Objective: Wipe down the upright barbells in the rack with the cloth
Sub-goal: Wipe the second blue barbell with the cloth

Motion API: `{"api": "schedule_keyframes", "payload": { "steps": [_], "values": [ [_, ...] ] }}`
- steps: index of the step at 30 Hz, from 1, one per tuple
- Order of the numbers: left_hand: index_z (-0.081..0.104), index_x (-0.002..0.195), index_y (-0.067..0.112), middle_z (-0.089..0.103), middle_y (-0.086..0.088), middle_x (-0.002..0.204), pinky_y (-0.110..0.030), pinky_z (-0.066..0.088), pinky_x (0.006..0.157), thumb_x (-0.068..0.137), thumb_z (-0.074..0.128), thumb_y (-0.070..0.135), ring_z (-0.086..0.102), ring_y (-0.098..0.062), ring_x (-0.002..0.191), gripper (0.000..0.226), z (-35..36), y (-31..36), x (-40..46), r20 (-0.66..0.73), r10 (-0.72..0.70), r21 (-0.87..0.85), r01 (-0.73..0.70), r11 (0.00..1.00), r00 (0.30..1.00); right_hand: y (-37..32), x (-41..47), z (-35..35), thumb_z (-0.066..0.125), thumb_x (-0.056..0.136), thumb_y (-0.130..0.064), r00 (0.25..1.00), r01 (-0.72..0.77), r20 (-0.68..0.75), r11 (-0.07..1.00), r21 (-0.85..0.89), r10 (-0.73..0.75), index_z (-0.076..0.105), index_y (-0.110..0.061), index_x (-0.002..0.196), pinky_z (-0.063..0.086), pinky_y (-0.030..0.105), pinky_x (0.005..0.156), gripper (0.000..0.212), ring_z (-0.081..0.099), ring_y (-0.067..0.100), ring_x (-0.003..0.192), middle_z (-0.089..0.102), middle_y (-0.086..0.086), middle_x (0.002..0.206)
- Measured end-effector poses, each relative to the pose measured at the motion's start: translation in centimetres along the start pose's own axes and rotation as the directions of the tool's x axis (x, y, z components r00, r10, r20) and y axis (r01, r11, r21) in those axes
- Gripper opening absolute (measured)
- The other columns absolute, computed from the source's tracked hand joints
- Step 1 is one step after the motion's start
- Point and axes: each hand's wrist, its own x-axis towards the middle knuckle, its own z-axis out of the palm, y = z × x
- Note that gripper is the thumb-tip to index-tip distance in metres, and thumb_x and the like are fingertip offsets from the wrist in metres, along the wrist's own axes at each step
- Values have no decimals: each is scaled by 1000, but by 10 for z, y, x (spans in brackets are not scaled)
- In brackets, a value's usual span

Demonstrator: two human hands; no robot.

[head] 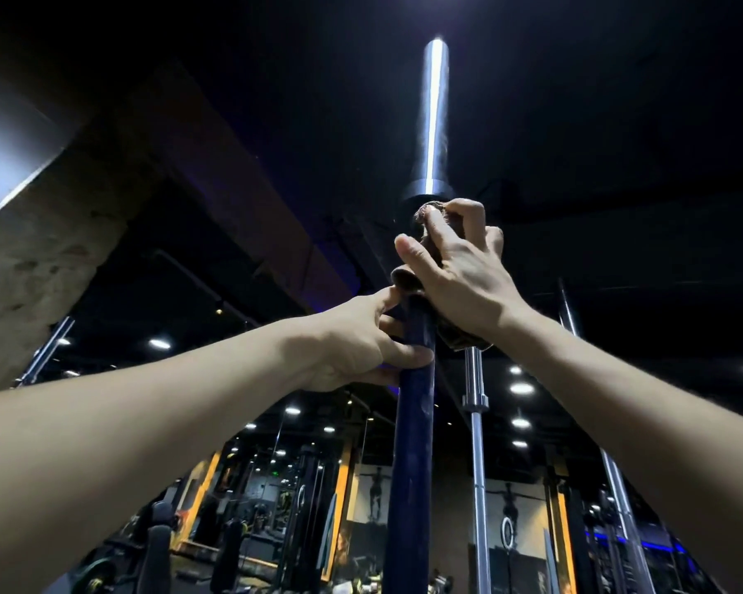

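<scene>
A dark blue upright barbell (410,443) rises through the middle of the head view, ending in a shiny chrome sleeve (435,117) high above. My left hand (361,340) grips the blue shaft just below the cloth. My right hand (455,267) holds a brown cloth (406,278) wrapped round the bar right under the sleeve's collar. Part of the cloth hangs behind my right wrist.
A second chrome barbell (477,443) stands upright just right of the blue one. Another bar (618,486) leans farther right and one (46,349) at the left. A concrete beam (39,233) crosses the upper left. Gym machines and ceiling lights fill the background below.
</scene>
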Motion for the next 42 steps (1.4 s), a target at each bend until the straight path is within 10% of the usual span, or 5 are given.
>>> {"api": "schedule_keyframes", "payload": {
  "steps": [7,16,22,31,42],
  "values": [
    [17,150,38,65,-8,104,-42,57,82,83,65,-3,67,-20,89,92,0,-3,1,-33,-12,0,12,1000,999,-3,17,11,37,100,-43,995,-28,-99,915,-402,-13,35,-23,139,40,38,68,44,31,35,121,23,2,140],
    [22,149,38,67,-3,90,-38,59,79,83,64,-6,68,-17,84,89,3,-4,2,-11,12,-45,-12,999,1000,5,-27,2,49,96,-40,971,141,-163,969,-203,-175,63,-31,116,44,38,72,27,32,20,94,45,-13,123],
    [18,150,38,64,-6,96,-41,57,83,83,65,-6,67,-20,84,92,1,-7,4,-23,-14,-31,13,999,1000,3,29,7,40,100,-42,990,41,-109,910,-412,-94,62,-25,106,34,32,66,29,38,28,107,42,-9,123],
    [33,143,39,67,-1,90,-30,60,69,85,62,-7,69,-12,79,80,6,-7,4,-4,47,-85,-47,995,999,4,-37,-3,46,97,-40,972,179,-112,962,-207,-206,64,-33,115,44,35,70,27,35,21,93,46,-16,120],
    [26,148,35,65,-3,93,-36,59,76,85,63,-5,67,-16,83,84,7,-14,7,-44,38,-76,-41,996,998,6,-5,12,39,99,-42,985,17,-159,964,-265,-61,58,-30,115,39,34,66,28,36,28,104,39,-13,126]
  ]
}}
